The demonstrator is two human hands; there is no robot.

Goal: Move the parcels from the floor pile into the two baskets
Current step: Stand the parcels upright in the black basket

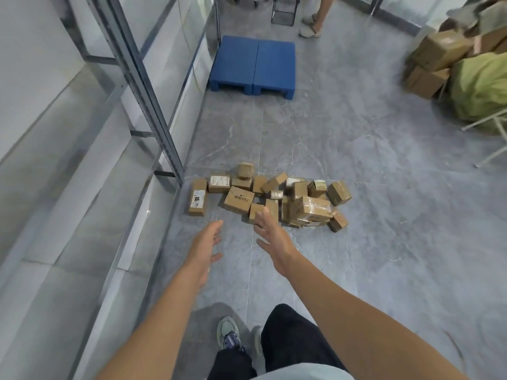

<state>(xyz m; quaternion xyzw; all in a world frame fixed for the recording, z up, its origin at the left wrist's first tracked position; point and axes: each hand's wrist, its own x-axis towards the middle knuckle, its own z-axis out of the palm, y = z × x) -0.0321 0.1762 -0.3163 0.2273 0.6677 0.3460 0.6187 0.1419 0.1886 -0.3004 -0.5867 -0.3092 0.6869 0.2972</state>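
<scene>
A pile of several small brown cardboard parcels (271, 198) lies on the grey tiled floor in the middle of the head view. Some carry white labels, and a larger taped box (311, 208) sits at the right of the heap. My left hand (207, 244) reaches forward with fingers spread, empty, short of the pile's near left side. My right hand (270, 234) is also spread and empty, its fingertips just in front of the nearest parcels. A black wire basket (284, 12) stands far back near another person's feet. No second basket is in view.
A metal shelving rack (153, 105) runs along the left wall. A blue plastic pallet (253, 64) lies beyond the pile. Larger cardboard boxes (436, 58) and a green sack (480, 86) fill the right back corner. Another person's legs (315, 20) stand at the far end.
</scene>
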